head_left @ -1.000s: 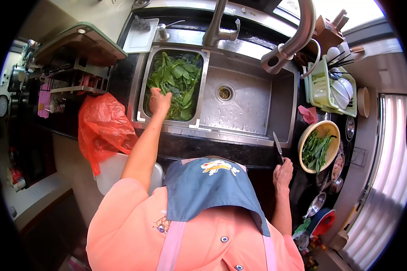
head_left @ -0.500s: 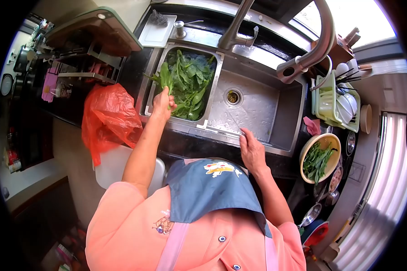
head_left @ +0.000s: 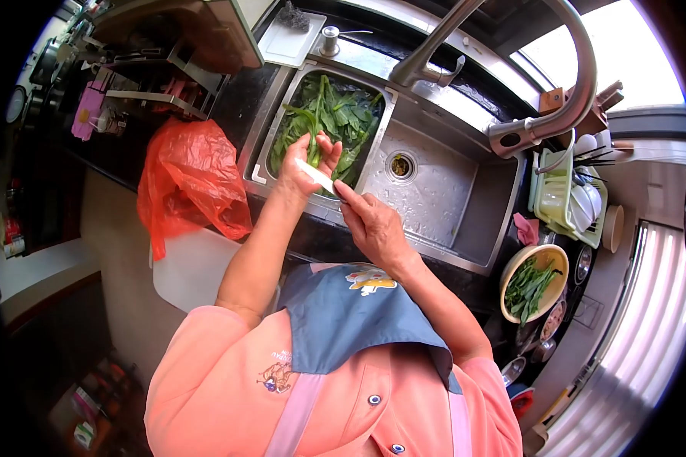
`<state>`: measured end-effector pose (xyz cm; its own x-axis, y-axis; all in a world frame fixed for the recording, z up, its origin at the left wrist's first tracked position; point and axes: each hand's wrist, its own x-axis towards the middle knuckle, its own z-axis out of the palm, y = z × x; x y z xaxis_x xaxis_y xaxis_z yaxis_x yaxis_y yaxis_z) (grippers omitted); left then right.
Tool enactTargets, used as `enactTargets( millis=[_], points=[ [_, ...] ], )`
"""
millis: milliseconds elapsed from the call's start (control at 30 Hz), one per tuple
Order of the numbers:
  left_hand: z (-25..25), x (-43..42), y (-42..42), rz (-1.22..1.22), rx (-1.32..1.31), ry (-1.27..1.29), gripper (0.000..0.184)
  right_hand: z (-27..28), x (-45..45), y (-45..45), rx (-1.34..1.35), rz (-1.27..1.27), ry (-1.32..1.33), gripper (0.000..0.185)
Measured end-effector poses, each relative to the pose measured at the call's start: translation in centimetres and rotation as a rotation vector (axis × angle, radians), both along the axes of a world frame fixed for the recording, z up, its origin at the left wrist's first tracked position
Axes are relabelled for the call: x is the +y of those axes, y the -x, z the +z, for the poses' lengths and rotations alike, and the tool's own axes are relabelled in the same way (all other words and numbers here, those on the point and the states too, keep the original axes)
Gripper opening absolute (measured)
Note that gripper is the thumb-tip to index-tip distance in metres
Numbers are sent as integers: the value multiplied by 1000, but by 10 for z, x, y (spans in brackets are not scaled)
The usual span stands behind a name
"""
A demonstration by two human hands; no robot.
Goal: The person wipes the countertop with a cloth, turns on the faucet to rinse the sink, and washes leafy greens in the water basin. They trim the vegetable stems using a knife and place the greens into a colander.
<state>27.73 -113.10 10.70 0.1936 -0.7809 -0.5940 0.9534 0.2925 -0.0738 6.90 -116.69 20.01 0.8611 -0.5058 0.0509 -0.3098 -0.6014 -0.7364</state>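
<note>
1. Where the sink is set in the counter, leafy greens lie in its left side.
2. The right hand, fingers mostly curled, grips a knife.
3. The left hand, half open (palm up), holds a sprig.
4. The knife's blade reaches the left palm.

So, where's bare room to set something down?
The right basin, between the tub of greens and the pink cloth, looks mostly bare. A dark counter strip separates tub from red bag. Beyond the sink's right side, bowl, cloth and dish rack crowd together.
</note>
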Motion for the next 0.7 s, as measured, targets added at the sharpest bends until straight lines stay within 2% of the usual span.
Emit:
enactTargets(
  millis=[100,200,300,600,700],
  points=[
    [2,1,1,-2,99,53,25,1,0,1,-15,22,102,44],
    [5,-3,12,102,31,-28,25,3,0,0,-26,10,77,44],
    [8,-1,21,135,-37,-47,16,3,2,0,0,3,52,43],
    [12,-4,22,118,9,-190,25,-2,3,5,7,0,26,44],
    [9,-4,21,106,-7,-166,29,-2,3,6,16,5,13,45]
  ],
)
